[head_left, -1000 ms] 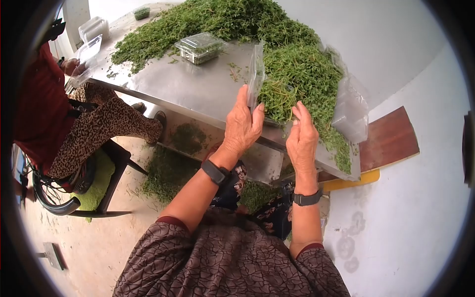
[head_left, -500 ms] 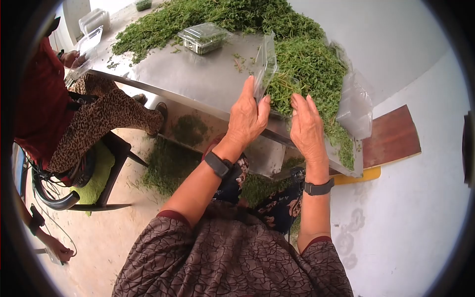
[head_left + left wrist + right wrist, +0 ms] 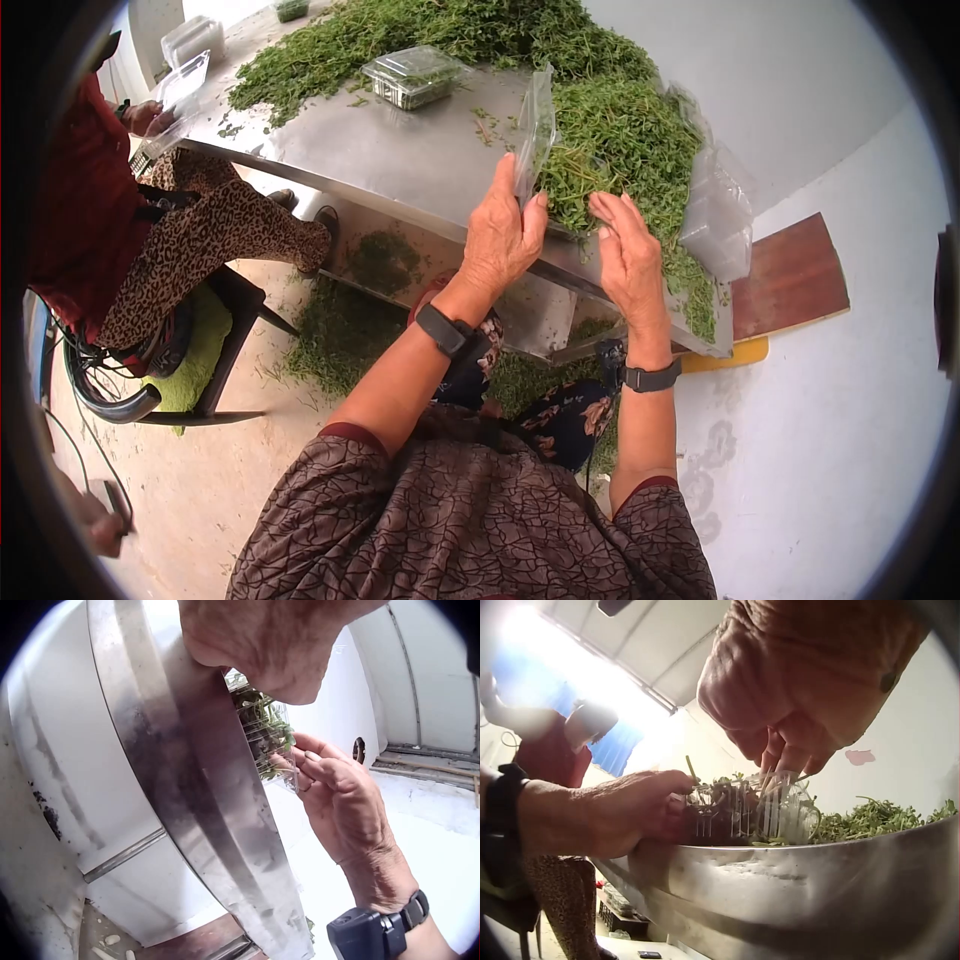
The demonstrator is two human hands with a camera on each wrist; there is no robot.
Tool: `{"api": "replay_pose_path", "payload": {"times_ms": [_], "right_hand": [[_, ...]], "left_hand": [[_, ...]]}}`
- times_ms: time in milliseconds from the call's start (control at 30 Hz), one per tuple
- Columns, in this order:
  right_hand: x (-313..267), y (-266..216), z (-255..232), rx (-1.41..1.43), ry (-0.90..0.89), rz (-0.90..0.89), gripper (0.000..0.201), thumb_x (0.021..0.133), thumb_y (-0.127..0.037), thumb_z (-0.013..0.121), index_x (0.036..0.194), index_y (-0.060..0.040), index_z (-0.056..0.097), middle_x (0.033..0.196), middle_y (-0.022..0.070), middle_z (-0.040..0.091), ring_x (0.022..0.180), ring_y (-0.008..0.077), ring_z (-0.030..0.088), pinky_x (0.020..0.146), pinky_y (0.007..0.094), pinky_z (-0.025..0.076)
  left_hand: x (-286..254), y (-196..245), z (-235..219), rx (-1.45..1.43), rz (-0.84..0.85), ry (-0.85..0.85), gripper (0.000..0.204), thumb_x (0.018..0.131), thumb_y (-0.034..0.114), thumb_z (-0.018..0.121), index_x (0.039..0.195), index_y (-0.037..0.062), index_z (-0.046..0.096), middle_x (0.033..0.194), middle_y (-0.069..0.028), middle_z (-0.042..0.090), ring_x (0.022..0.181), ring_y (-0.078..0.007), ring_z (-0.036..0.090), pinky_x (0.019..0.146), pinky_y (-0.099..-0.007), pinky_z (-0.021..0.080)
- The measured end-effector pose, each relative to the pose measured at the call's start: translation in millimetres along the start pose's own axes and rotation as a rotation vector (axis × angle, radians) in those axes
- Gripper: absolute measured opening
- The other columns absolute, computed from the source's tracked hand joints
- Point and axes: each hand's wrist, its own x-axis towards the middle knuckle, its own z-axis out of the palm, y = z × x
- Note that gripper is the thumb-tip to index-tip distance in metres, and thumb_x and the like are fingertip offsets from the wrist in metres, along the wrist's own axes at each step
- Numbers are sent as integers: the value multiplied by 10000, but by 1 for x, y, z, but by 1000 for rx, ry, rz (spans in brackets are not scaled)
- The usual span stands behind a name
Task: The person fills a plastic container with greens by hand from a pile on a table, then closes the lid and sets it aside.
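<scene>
A clear plastic clamshell box (image 3: 537, 130) stands at the metal table's near edge, its lid raised on the left and leafy green sprigs (image 3: 567, 190) filling its base. My left hand (image 3: 500, 235) grips the box's left side, thumb at the rim and fingers along the lid. From the other side, my right hand (image 3: 630, 260) touches the sprigs and the box's right wall with extended fingertips. The right wrist view shows the box's ribbed wall (image 3: 787, 814) between both hands, with stems poking above the rim.
A large heap of greens (image 3: 620, 120) covers the table's back and right. Nested clear boxes (image 3: 716, 220) lean at the right edge. A closed, filled box (image 3: 415, 80) sits on the metal table (image 3: 350, 160). At left, a seated person in red (image 3: 75, 240) holds another clear box.
Both hands and the box have shifted slightly right in the head view. My right hand has drawn back a little to the right. Another person's hand has appeared at lower left.
</scene>
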Motion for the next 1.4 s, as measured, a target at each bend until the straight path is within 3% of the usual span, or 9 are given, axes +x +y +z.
{"api": "replay_pose_path", "payload": {"times_ms": [200, 300, 567, 667, 733, 800, 933, 1167, 1400], "right_hand": [[-4, -1, -4, -48, 19, 5, 370, 807, 33, 472, 1175, 9, 491, 1100, 185, 599, 1060, 333, 552, 1031, 430, 326], [-8, -1, -7, -93, 130, 10, 395, 816, 11, 481, 1210, 1, 483, 1162, 188, 566, 1100, 339, 523, 1026, 427, 333], [-37, 9, 4, -150, 194, 146, 390, 856, -57, 487, 1240, 12, 468, 1246, 184, 509, 1137, 352, 488, 999, 408, 360], [-43, 9, 8, -136, 182, 206, 389, 865, -81, 493, 1239, 21, 466, 1247, 192, 505, 1144, 353, 482, 988, 405, 369], [-45, 9, 11, -141, 179, 224, 389, 869, -92, 494, 1238, 29, 465, 1245, 197, 505, 1149, 352, 479, 982, 403, 373], [-47, 12, 15, -66, 193, 291, 379, 876, -102, 488, 1225, 45, 471, 1243, 207, 503, 1153, 351, 474, 971, 406, 383], [-44, 7, 18, -85, 210, 237, 364, 883, -122, 482, 1201, 54, 489, 1238, 215, 502, 1155, 354, 470, 985, 424, 364], [-27, -5, 9, -454, 120, 108, 379, 862, -193, 513, 1153, 51, 521, 1249, 206, 494, 1196, 339, 423, 1044, 458, 252], [-7, -13, 7, -547, -24, 42, 280, 843, -206, 524, 977, 21, 615, 1230, 181, 516, 1225, 341, 374, 1041, 489, 214]], "left_hand": [[1, 3, -2, -27, -19, -21, 471, 858, 160, 499, 1262, -30, 348, 856, -231, 599, 763, -396, 588, 692, -425, 466], [1, 2, 0, -28, 21, -2, 449, 859, 151, 492, 1255, -16, 363, 815, -210, 596, 721, -374, 588, 674, -414, 467], [0, 2, 0, -23, 44, -10, 423, 862, 134, 485, 1247, -1, 374, 788, -178, 588, 689, -344, 584, 648, -396, 467], [-1, 0, 2, -9, 91, 28, 413, 864, 132, 483, 1241, 0, 378, 794, -181, 590, 695, -347, 585, 646, -401, 466], [-1, 2, 0, -4, 17, -26, 472, 842, 139, 504, 1241, -65, 355, 949, -281, 565, 835, -440, 564, 737, -440, 465], [-1, 3, -1, 7, 32, -37, 476, 842, 137, 505, 1243, -69, 352, 966, -288, 559, 846, -443, 563, 742, -438, 466], [-1, 1, -1, 21, 47, -41, 488, 841, 131, 506, 1247, -84, 343, 1017, -303, 541, 881, -448, 556, 762, -434, 466], [-2, 4, -2, 3, 14, -47, 498, 838, 130, 513, 1243, -105, 343, 1039, -318, 531, 894, -453, 557, 773, -434, 466], [-3, 2, -2, 29, 35, -45, 514, 837, 131, 520, 1258, -98, 332, 1071, -322, 521, 913, -454, 557, 777, -433, 472]]}}
